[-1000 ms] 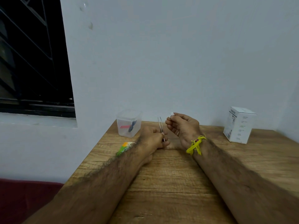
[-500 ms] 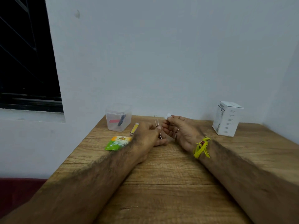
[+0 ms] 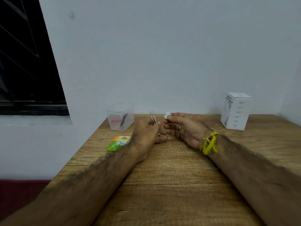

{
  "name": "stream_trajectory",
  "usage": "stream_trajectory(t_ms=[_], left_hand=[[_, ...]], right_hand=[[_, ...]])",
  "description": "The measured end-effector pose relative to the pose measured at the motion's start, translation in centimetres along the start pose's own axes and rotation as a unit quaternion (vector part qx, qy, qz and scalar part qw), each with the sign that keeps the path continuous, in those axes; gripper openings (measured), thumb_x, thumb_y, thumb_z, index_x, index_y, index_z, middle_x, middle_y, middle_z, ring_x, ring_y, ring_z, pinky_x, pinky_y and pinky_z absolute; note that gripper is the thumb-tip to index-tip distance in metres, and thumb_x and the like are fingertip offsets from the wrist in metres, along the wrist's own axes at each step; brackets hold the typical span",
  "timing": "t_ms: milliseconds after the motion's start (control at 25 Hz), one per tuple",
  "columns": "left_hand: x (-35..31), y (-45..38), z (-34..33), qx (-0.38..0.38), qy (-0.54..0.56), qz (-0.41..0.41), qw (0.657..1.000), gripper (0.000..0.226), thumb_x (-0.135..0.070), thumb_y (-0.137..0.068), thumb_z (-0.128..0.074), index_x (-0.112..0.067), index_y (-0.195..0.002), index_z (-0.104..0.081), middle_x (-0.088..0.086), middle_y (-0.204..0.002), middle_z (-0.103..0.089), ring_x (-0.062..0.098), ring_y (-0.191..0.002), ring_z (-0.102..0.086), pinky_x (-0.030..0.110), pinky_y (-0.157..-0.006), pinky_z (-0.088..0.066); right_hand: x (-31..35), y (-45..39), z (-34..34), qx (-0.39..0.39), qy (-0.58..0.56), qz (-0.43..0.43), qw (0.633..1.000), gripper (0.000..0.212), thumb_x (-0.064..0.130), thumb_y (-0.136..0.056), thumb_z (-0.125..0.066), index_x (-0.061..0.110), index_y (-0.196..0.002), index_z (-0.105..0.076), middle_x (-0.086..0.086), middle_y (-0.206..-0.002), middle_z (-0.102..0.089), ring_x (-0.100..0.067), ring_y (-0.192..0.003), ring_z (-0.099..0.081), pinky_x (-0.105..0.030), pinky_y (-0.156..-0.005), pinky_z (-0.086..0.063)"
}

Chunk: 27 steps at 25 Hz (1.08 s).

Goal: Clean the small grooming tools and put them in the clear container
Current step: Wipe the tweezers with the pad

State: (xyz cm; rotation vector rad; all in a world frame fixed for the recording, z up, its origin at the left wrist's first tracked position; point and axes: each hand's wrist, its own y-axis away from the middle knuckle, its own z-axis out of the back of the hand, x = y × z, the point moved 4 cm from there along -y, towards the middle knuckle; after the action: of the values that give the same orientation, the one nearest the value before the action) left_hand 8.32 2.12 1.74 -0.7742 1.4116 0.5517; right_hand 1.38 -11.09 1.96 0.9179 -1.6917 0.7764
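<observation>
tweezers [image 3: 153,118] pinched in left hand [image 3: 147,133], white wipe [image 3: 166,115] in right hand [image 3: 182,128], clear container [image 3: 120,117] and sachet [image 3: 118,143] leftward

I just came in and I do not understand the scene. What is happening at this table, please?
A person is cleaning grooming tools at a wooden table. The left hand holds metal tweezers, tips pointing up. The right hand pinches a small white wipe just beside them. The clear container behind already holds a pink item and a dark one. A green sachet lies nearby.
</observation>
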Motion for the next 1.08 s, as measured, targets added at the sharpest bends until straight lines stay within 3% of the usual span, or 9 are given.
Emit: stream_trajectory(t_ms=[200,560,760,1080], left_hand=[[-0.6,0.2,0.1,0.016,-0.039,-0.049,0.998,0.014,-0.013,-0.101,-0.057,-0.005,-0.108,-0.066,0.019,-0.079,-0.071,0.023,-0.07,-0.071,0.026,-0.058,-0.06],[-0.4,0.1,0.2,0.031,-0.038,-0.034,0.998,0.017,-0.015,-0.102,-0.057,-0.004,-0.108,-0.068,0.014,-0.076,-0.069,0.022,-0.068,-0.069,0.024,-0.058,-0.06],[-0.3,0.1,0.3,0.021,-0.033,-0.028,0.999,0.017,-0.016,-0.102,-0.056,-0.006,-0.11,-0.067,0.013,-0.075,-0.069,0.023,-0.068,-0.07,0.024,-0.06,-0.061],[-0.3,0.0,0.3,0.036,-0.021,-0.026,0.999,0.017,-0.014,-0.103,-0.054,-0.006,-0.108,-0.068,0.01,-0.077,-0.073,0.019,-0.067,-0.073,0.024,-0.06,-0.061]], right_hand=[[-0.2,0.0,-0.5,0.048,0.069,0.0,0.996,0.009,0.007,-0.092,-0.065,0.002,-0.098,-0.069,-0.012,-0.084,-0.069,-0.018,-0.072,-0.067,-0.026,-0.066,-0.057],[-0.4,0.3,-0.7,0.044,0.07,0.014,0.996,0.014,0.002,-0.091,-0.065,-0.004,-0.103,-0.068,-0.013,-0.081,-0.069,-0.022,-0.072,-0.067,-0.028,-0.072,-0.057],[-0.3,0.7,-1.0,0.045,0.073,0.016,0.996,0.023,0.01,-0.089,-0.069,-0.001,-0.11,-0.069,-0.01,-0.086,-0.073,-0.019,-0.075,-0.069,-0.032,-0.075,-0.055],[-0.7,0.4,-0.9,-0.023,0.042,0.032,0.998,0.013,0.006,-0.089,-0.069,-0.003,-0.099,-0.07,-0.015,-0.086,-0.069,-0.021,-0.072,-0.067,-0.028,-0.067,-0.059]])
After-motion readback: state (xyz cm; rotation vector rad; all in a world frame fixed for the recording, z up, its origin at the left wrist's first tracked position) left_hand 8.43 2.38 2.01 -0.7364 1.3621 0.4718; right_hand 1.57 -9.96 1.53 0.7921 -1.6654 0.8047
